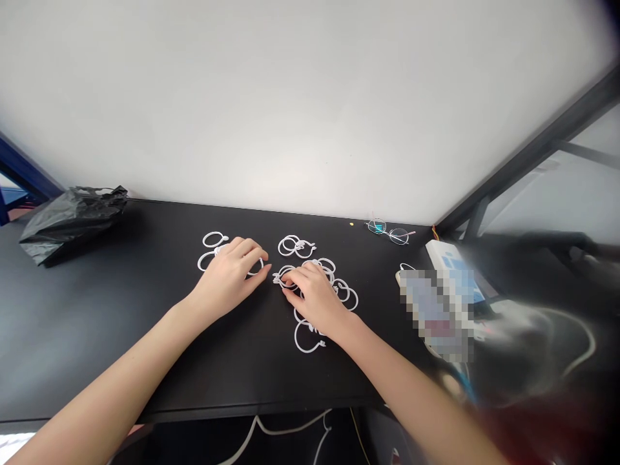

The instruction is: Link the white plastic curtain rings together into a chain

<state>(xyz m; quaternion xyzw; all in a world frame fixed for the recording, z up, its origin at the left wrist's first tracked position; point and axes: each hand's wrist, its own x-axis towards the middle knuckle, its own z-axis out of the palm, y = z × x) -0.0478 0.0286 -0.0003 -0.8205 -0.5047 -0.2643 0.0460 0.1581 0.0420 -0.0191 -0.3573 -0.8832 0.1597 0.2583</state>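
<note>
The rings (pixel 296 340) lie around the middle of the surface (pixel 97 349), between its front and back edges, likely because both hands reach them easily there. The left hand (pixel 264 261) bends over a small group toward the left edge, its thumb and forefinger apart at a ring's rim; whether it grasps that ring I cannot tell. The right hand (pixel 286 284) arches over the largest heap, palm down, thumb and forefinger at the rings on the heap's left side, perhaps to part one from its neighbours; a firm grip does not show. The bag (pixel 77 216) sits near the back left corner and the glasses (pixel 390 234) by the back edge, right of centre, both probably kept clear of the hands. The phone (pixel 431 313), pixelated, and the box (pixel 448 258) lie close together toward the right edge, seemingly aside for the same reason. Counting: at least three rings by the left hand, apparently three overlapping nearer the back edge, and at least six in the heap, where the right hand hides some, so no sure total. There is one bag, one pair of glasses, one phone and one box.
</note>
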